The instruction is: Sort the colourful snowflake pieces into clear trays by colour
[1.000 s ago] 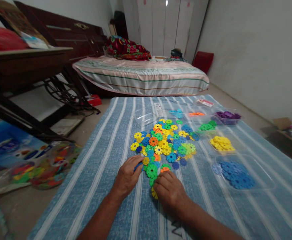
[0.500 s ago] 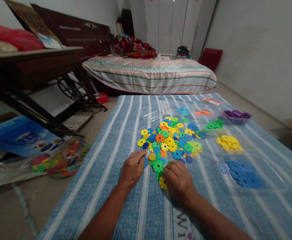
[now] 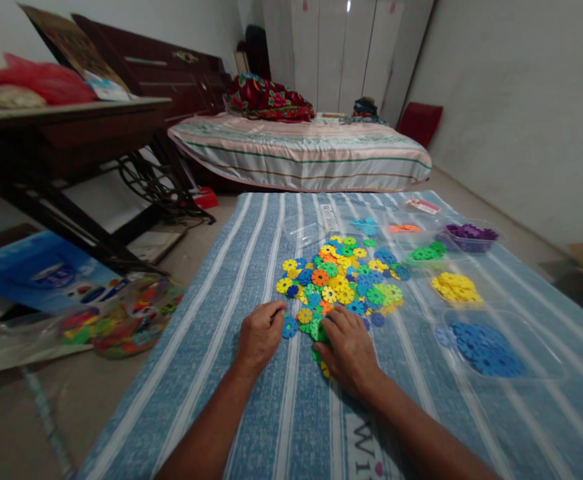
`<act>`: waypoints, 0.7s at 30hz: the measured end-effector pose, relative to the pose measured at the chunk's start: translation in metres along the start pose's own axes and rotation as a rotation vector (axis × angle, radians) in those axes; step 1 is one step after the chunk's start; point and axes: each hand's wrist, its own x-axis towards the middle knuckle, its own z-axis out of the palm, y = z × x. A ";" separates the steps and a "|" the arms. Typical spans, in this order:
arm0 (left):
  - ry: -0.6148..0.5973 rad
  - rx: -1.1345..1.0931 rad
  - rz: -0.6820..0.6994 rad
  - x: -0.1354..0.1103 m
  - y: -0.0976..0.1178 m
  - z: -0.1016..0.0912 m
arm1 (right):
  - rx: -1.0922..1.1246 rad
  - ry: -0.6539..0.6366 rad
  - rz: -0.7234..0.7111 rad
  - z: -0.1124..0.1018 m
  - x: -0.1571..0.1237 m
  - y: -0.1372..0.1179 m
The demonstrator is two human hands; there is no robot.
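A heap of flower-shaped plastic discs (image 3: pixel 342 293) in yellow, blue, green and orange lies on a striped cloth (image 3: pixel 206 320). To the left of the heap my left hand (image 3: pixel 261 335) is closed, thumb against the curled fingers; whatever they hold is hidden. Close beside its fingertips lies a blue disc (image 3: pixel 290 327). My right hand (image 3: pixel 350 345) reaches over the near end of the heap. Its thumb and fingers close around a green disc (image 3: pixel 317 329), partly covered by the fingers. Under this hand a yellow disc (image 3: pixel 325 371) peeks out.
Clear trays along the right hold sorted discs: blue (image 3: pixel 488 350), yellow (image 3: pixel 455 287), green (image 3: pixel 428 251), purple (image 3: pixel 471 231), orange (image 3: pixel 404 229) and light blue (image 3: pixel 366 225). A bed (image 3: pixel 301 150) stands beyond the table, a sewing-machine table (image 3: pixel 71 113) at left.
My right hand has moved slightly left and away from me, onto the green disc. My left hand has drawn back a little to the left, exposing more of the blue disc.
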 end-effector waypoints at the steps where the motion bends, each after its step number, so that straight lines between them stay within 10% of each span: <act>1: -0.007 -0.005 -0.011 0.000 0.000 0.000 | -0.004 -0.001 0.000 0.000 0.000 0.001; 21: -0.095 -0.206 -0.206 0.006 0.010 -0.007 | 0.029 0.289 -0.210 -0.012 0.009 0.020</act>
